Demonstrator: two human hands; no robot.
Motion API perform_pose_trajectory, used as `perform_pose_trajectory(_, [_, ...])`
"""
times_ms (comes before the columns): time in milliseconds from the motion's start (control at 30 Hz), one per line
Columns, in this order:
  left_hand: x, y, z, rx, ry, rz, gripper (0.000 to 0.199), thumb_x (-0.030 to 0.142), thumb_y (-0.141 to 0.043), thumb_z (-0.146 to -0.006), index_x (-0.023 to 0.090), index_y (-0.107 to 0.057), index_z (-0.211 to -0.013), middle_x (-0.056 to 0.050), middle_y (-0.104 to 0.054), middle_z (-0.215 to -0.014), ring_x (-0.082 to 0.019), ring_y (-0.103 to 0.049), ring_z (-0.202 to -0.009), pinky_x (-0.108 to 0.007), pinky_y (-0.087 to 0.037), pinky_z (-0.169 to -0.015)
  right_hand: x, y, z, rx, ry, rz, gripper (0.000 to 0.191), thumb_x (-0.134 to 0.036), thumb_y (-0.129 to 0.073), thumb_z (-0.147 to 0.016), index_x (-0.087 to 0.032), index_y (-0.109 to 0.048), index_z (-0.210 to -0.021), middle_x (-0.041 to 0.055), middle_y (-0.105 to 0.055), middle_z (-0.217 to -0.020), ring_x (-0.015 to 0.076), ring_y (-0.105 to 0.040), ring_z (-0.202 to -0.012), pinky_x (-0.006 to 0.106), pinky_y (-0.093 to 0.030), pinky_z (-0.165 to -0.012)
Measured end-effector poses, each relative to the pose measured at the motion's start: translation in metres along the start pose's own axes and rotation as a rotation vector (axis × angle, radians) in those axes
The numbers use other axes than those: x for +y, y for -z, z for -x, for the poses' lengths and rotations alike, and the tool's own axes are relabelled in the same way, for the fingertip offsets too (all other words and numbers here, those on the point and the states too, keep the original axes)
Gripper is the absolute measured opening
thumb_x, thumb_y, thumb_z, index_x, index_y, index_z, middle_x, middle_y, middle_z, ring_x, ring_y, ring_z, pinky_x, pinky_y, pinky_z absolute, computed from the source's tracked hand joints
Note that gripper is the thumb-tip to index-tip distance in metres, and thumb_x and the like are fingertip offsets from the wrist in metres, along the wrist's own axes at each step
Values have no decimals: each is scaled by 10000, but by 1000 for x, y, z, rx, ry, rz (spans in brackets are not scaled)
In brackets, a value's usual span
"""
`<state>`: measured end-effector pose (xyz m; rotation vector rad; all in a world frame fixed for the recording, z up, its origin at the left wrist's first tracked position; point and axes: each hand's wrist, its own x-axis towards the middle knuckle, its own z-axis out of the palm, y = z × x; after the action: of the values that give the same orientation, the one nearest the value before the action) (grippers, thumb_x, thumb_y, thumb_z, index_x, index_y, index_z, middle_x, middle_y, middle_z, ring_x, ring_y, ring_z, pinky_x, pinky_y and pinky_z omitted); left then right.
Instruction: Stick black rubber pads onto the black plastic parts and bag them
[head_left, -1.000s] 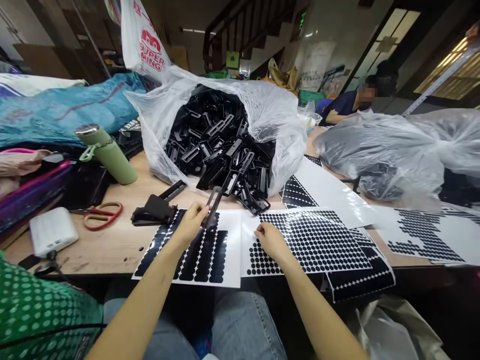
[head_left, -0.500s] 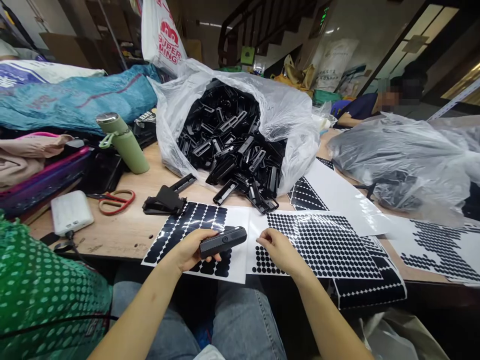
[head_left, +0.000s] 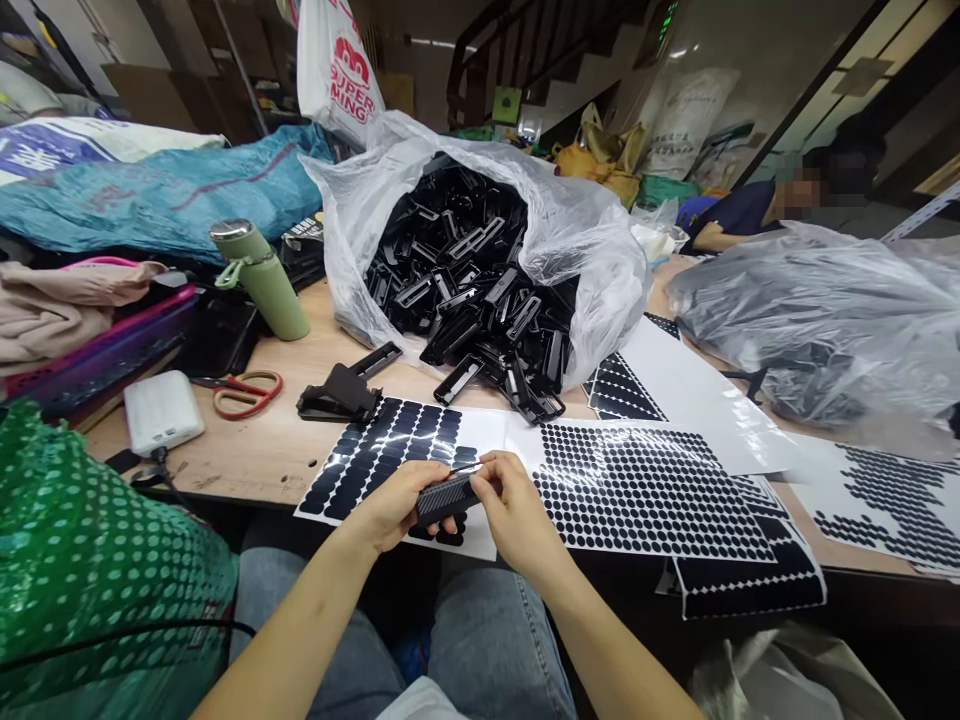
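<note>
My left hand [head_left: 397,507] is wrapped round a black ribbed plastic part [head_left: 444,500], held over the front edge of the sticker sheets. The fingers of my right hand [head_left: 510,500] are pressed together at the part's right end; whether a small sticker is between them is hidden. Under the left hand lies a sheet of black rounded stickers [head_left: 390,440]. To its right is a sheet of round black dots [head_left: 645,490]. Behind them a clear plastic bag [head_left: 600,250] lies open, full of black plastic parts [head_left: 457,260]. Several parts have spilled at its mouth.
Red-handled scissors [head_left: 249,394], a white power bank [head_left: 163,412] and a green bottle [head_left: 270,285] stand left. A green dotted bag [head_left: 112,560] is front left. More sticker sheets and a grey plastic bag [head_left: 810,310] lie right. A person [head_left: 742,210] is at the back right.
My right hand has moved left from over the dot sheet and now touches the right end of the held part. The view has shifted slightly, so the table things appear further right.
</note>
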<state>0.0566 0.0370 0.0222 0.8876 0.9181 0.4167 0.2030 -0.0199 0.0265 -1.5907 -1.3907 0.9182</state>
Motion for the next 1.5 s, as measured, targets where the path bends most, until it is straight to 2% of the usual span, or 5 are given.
perform_pose_trajectory(400, [-9, 11, 1, 30, 7, 20, 232, 335, -508, -765, 106, -533, -735, -52, -604, -558, -158, -596, -451, -172, -348, -327, 9, -12, -5, 64, 71, 81, 91, -260, -465, -794, -199, -503, -738, 61, -512, -953, 181, -505, -880, 329, -406, -795])
perform_pose_trajectory(700, [-25, 47, -5, 193, 91, -53, 212, 320, -515, -751, 110, -535, -743, -75, -632, -589, -170, -614, -480, -184, -375, -329, 38, -37, -56, 118, -196, 668, 218, -257, -499, -780, -98, -551, -920, 183, -544, -959, 292, -521, -906, 357, -405, -738])
perform_pose_trajectory(1100, [-28, 49, -8, 180, 104, -36, 200, 317, -480, -781, 122, -504, -744, -58, -610, -540, -179, -617, -472, -194, -393, -350, 40, -45, -49, 229, -210, 623, 206, -237, -460, -791, -105, -545, -925, 173, -543, -948, 295, -517, -903, 377, -398, -746])
perform_pose_trajectory(1333, [-22, 50, -3, 151, 104, 31, 188, 302, -529, -759, 114, -512, -760, -57, -611, -588, -163, -611, -472, -177, -375, -324, 32, -24, -41, 148, -121, 122, 186, -326, -443, -801, -169, -539, -774, 65, -573, -815, 177, -525, -768, 313, -407, -738])
perform_pose_trajectory(1500, [-13, 45, 9, -24, 70, 49, 200, 318, -519, -771, 124, -508, -725, -42, -595, -562, -147, -593, -447, -166, -362, -320, 16, 7, -18, -194, -280, -369, 247, -390, -594, -688, -157, -547, -755, 38, -573, -809, 145, -526, -739, 316, -427, -738])
